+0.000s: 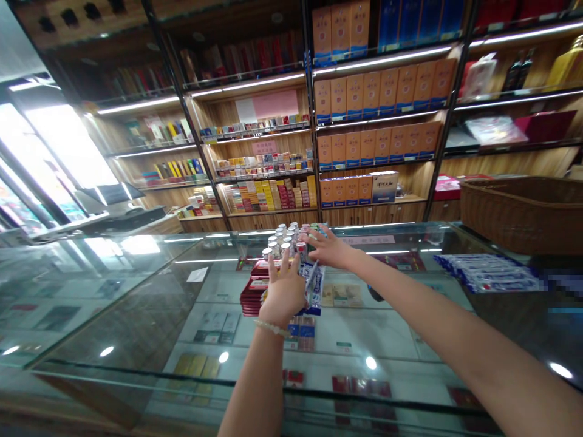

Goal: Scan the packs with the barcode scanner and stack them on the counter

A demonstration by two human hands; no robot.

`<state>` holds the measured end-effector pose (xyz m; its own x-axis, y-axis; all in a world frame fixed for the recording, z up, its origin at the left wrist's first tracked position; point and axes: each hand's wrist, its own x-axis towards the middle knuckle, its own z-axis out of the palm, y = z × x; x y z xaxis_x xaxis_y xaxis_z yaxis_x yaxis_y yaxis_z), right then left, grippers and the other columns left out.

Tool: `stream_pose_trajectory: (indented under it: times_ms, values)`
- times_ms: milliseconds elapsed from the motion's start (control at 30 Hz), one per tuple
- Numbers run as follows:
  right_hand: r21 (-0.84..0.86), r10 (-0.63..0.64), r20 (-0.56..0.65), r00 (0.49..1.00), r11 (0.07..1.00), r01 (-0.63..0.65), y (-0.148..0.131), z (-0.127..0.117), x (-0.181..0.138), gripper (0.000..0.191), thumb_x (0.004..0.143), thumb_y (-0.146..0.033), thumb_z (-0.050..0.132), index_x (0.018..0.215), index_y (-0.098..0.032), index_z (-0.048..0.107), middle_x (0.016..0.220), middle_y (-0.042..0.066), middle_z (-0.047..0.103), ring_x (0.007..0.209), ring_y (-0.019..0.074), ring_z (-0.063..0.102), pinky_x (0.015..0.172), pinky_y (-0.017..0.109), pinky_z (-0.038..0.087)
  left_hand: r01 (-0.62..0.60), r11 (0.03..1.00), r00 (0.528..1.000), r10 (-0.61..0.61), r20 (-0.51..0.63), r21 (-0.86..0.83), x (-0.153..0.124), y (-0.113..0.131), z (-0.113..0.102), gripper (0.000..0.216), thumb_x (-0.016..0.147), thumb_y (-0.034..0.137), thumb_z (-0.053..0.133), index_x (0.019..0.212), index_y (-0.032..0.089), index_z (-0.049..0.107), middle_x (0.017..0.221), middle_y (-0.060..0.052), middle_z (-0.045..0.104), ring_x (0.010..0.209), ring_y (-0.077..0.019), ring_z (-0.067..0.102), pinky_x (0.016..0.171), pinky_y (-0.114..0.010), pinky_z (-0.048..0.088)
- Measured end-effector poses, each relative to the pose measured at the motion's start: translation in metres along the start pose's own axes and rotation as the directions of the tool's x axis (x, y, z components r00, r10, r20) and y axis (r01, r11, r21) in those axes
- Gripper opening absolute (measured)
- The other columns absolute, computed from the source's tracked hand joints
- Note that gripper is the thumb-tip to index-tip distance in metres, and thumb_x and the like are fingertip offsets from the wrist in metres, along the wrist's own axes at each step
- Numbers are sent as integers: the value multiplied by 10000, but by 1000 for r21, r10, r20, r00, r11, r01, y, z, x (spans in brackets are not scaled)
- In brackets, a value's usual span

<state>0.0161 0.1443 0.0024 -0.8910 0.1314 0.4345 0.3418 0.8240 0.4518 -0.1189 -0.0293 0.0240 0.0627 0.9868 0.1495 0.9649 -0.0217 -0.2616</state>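
My left hand (283, 292), with a beaded bracelet (272, 328) at the wrist, reaches over the glass counter (392, 328). Its fingers are spread and point at a cluster of small white-capped bottles (273, 241). A stack of red packets (250, 298) lies just left of that hand, partly covered by it. To its right are blue-and-white packets (317, 288). My right hand (328, 249) stretches its fingers over the right side of the bottle cluster, at bottles with pinkish and green tops. Whether its fingertips touch them, I cannot tell.
A row of blue-and-white packets (487, 274) lies at the counter's right, before a wicker basket (514, 212). A white paper slip (197, 275) rests to the left. Behind the counter, lit shelves hold orange boxes (380, 91) and small cartons (268, 195).
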Motion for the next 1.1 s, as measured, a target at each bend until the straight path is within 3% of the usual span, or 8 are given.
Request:
stream_pose_trajectory:
  times_ms: [267, 567, 867, 1100]
  values:
    - [-30, 100, -15, 995, 994, -101, 23, -25, -24, 59, 824, -238, 752, 869, -275, 759, 1619, 24, 460, 1556, 351, 268, 1244, 633, 97, 22, 999, 993, -26, -117, -28, 5, 3, -1, 197, 788, 323, 793, 961, 232, 817, 1610, -129, 476, 1574, -447, 207, 1226, -766, 56]
    - [-60, 265, -41, 963, 962, -267, 39, -62, -74, 135, 805, -293, 789, 937, -273, 769, 1660, 46, 397, 1555, 375, 233, 1215, 630, 140, 77, 957, 944, -160, -289, -280, 23, 19, -9, 116, 876, 318, 734, 805, 252, 798, 1595, -93, 501, 1578, -429, 213, 1198, -813, 4]
    - [168, 544, -25, 838, 829, -533, 36, -90, -133, 131, 910, -367, 665, 917, -282, 764, 1664, 46, 379, 1571, 362, 205, 1213, 659, 166, -71, 928, 838, -143, -526, -365, 33, 38, -2, 82, 870, 312, 756, 803, 265, 767, 1618, -47, 473, 1549, -408, 287, 1210, -795, 79]
    - [317, 679, -10, 734, 698, -642, 32, -82, -174, 217, 921, -473, 655, 884, -295, 776, 1639, 34, 419, 1560, 354, 223, 1191, 657, 202, -144, 884, 838, -130, -530, -445, 47, 54, 13, 80, 870, 338, 765, 824, 273, 770, 1539, -56, 568, 1477, -377, 395, 1208, -750, 178]
